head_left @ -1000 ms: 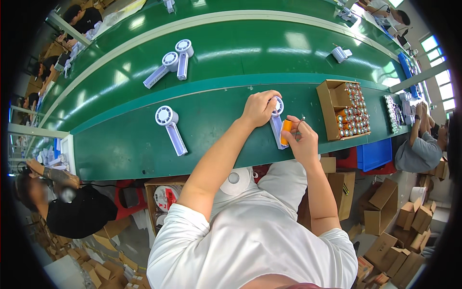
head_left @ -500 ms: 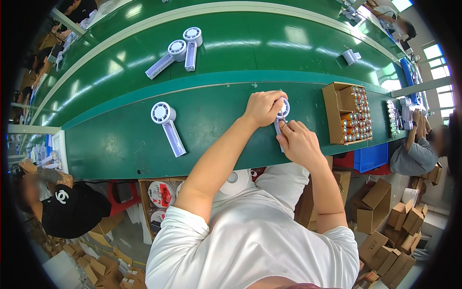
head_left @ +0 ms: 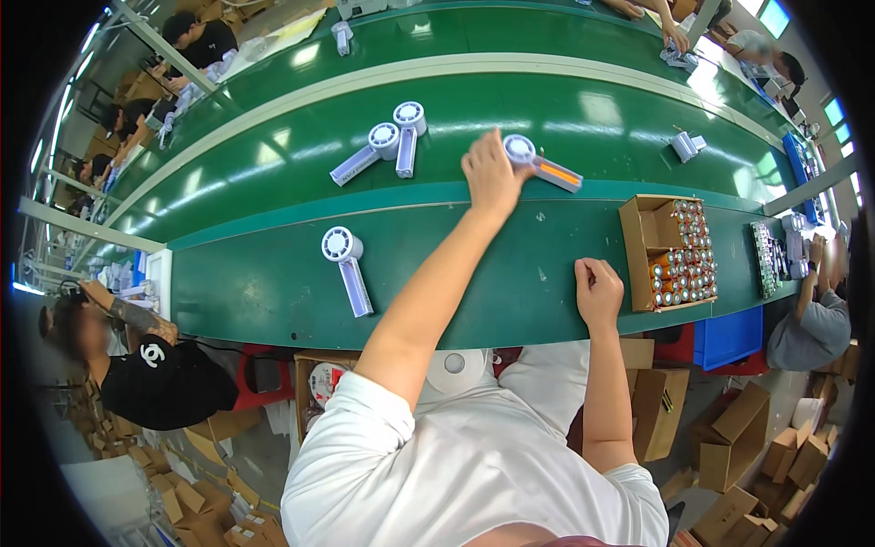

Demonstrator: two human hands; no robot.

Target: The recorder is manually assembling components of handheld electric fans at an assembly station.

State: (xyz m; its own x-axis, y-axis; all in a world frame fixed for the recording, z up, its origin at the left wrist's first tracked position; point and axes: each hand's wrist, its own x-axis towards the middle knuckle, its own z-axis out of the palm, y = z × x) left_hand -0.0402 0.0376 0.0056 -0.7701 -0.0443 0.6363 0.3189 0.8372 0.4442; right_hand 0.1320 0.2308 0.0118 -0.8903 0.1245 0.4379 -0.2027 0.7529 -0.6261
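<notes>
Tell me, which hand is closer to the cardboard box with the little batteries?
Right. The right hand rests on the green table just left of the cardboard box. The left hand is farther away, up on the belt touching a small fan.

left hand [head_left: 490,173]: stretched way out over the green conveyor belt [head_left: 273,173], fingers on the round head of a small white handheld fan [head_left: 540,162] that shows an orange strip in its handle

right hand [head_left: 598,290]: loosely curled, resting on the near green table [head_left: 264,283], holding nothing I can see

box: open cardboard box [head_left: 638,239] of batteries just right of that hand

other fans: one lying on the table [head_left: 346,268], a pair on the belt [head_left: 385,146]
</notes>
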